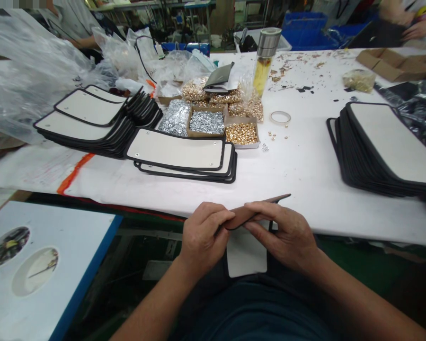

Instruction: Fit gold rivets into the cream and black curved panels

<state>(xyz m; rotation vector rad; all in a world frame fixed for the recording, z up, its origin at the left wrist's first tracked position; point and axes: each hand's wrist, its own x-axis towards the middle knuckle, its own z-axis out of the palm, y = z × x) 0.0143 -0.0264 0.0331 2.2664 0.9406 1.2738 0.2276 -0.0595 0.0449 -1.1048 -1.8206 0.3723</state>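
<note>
My left hand point(206, 235) and my right hand point(286, 233) both pinch a thin brown panel with a dark edge point(239, 215), tilted up over the table's front edge. Below it, a cream panel with black trim point(246, 253) lies on my lap, partly covered by my hands. Just beyond, a few black-edged cream panels with metal eyelets point(177, 149) lie overlapped on the table. Open boxes of silver eyelets point(206, 122) and gold eyelets point(241, 134) stand behind these. What my fingertips press between them is hidden.
Stacks of black-edged panels stand at left point(81, 125) and right point(386, 147). A tape roll point(280, 117), a glass bottle point(264, 61) and plastic bags point(31, 71) are on the white table. A white board with round holes point(78, 246) is at lower left. Other people sit across.
</note>
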